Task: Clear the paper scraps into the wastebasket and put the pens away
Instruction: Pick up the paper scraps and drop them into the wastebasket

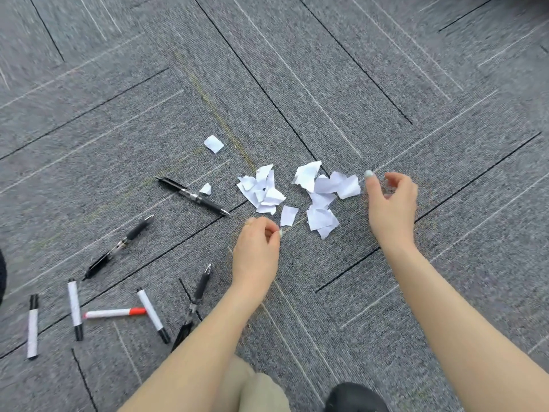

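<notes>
Head view, looking down on grey carpet tiles. White paper scraps heaped in a loose pile at centre, one stray scrap farther off to the left, a small scrap just beside a black pen.

Left hand near the pile's near-left edge, fingers curled, fingertips pinched together; possibly nipping a tiny scrap, but too blurred to tell. Right hand at the pile's right edge, fingers loosely curled, holding nothing visible, thumb just beside the rightmost scrap.

More black pens lying near left. White markers and a red-capped marker scattered at near left, well apart from the pile.
</notes>
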Demonstrator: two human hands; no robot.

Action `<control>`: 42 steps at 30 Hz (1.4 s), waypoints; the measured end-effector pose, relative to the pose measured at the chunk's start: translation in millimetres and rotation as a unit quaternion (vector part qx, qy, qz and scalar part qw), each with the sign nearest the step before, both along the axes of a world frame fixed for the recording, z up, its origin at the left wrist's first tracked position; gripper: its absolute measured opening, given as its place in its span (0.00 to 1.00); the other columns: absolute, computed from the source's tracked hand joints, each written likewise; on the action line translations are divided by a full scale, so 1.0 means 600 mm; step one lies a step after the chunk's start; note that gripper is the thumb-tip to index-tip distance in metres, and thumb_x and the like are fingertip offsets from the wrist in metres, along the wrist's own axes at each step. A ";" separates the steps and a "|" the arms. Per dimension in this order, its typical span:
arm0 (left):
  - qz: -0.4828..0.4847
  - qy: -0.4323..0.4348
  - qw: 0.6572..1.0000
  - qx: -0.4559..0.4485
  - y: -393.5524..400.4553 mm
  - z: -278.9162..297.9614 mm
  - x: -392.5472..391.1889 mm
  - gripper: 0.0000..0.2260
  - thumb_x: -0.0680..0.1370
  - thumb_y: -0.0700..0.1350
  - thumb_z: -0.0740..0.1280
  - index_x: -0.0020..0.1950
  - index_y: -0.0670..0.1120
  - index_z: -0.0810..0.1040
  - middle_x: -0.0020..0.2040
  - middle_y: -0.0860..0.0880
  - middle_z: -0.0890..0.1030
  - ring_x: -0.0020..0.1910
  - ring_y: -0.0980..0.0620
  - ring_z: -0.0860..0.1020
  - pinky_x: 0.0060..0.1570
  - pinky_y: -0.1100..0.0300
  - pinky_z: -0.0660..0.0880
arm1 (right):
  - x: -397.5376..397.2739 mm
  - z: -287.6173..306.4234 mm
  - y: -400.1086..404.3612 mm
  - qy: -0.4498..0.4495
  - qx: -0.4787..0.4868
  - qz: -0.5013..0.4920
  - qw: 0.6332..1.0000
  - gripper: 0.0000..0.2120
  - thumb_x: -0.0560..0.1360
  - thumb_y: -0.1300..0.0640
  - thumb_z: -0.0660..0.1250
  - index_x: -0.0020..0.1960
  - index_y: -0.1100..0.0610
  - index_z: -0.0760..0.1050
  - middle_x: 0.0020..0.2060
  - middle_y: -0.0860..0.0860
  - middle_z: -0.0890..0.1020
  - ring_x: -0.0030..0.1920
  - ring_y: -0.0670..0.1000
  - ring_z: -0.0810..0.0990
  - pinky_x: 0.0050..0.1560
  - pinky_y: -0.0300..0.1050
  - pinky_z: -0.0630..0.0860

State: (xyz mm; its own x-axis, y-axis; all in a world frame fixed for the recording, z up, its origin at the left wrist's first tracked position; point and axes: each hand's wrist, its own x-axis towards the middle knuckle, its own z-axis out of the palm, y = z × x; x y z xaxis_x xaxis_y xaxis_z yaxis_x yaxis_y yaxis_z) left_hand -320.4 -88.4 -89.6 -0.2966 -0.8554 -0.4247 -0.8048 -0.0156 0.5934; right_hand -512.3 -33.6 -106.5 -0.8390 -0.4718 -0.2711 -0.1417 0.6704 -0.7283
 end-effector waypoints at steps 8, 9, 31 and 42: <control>-0.159 -0.060 0.980 -0.103 -0.033 0.001 -0.065 0.06 0.78 0.45 0.64 0.50 0.47 0.79 0.60 0.52 0.73 0.61 0.50 0.68 0.60 0.57 0.64 | -0.018 -0.009 -0.022 0.095 0.126 0.125 0.979 0.08 0.74 0.52 0.67 0.51 0.53 0.77 0.56 0.53 0.75 0.59 0.58 0.71 0.60 0.52 0.64; -0.180 -0.078 0.974 -0.112 -0.036 -0.003 -0.066 0.06 0.78 0.44 0.63 0.50 0.46 0.78 0.59 0.50 0.73 0.60 0.49 0.69 0.58 0.56 0.67 | -0.018 -0.009 -0.021 0.103 0.129 0.145 0.976 0.07 0.74 0.52 0.67 0.50 0.54 0.77 0.55 0.53 0.76 0.58 0.58 0.72 0.59 0.52 0.65; -0.037 0.053 0.998 -0.003 -0.101 -0.014 -0.029 0.11 0.75 0.32 0.59 0.49 0.46 0.74 0.47 0.48 0.72 0.38 0.54 0.69 0.38 0.65 0.67 | 0.039 0.066 0.014 -0.147 0.010 0.079 0.986 0.04 0.74 0.56 0.68 0.48 0.53 0.80 0.38 0.47 0.82 0.34 0.45 0.75 0.33 0.36 0.70; -0.035 -0.078 0.994 -0.066 -0.091 -0.013 -0.026 0.11 0.76 0.43 0.67 0.56 0.43 0.71 0.54 0.43 0.77 0.55 0.42 0.74 0.54 0.48 0.71 | 0.115 0.014 0.014 0.021 0.130 0.181 0.975 0.17 0.73 0.56 0.68 0.60 0.51 0.70 0.40 0.45 0.77 0.45 0.52 0.77 0.52 0.53 0.74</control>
State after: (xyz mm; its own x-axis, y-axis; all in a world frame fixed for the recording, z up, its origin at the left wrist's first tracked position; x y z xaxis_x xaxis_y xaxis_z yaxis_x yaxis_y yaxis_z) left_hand -336.0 -143.0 -97.7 -0.2975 -0.8857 -0.3563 -0.8834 0.1138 0.4545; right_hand -443.5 -25.0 -98.0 -0.6434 -0.6588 -0.3899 -0.4287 0.7321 -0.5294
